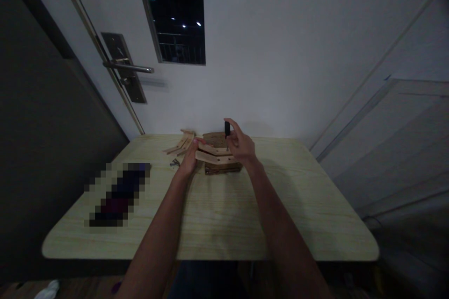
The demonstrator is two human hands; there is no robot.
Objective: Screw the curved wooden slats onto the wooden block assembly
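My right hand (242,144) grips a black-handled screwdriver (227,129), held upright with its tip down at a pale bent wooden piece (213,157). The piece has two slats with small dark holes along them. My left hand (190,159) is closed around the left end of this piece. Under it lies a rough brown wooden block (222,169), whose back part also shows behind the slats. A small red thing by my left fingertips is too small to name.
A similar bent wooden piece (184,142) lies behind my left hand. Several screws (174,163) are beside it on the pale table (224,224). A blurred-out dark object (121,194) lies on the left. A white door with a handle (135,68) stands behind the table.
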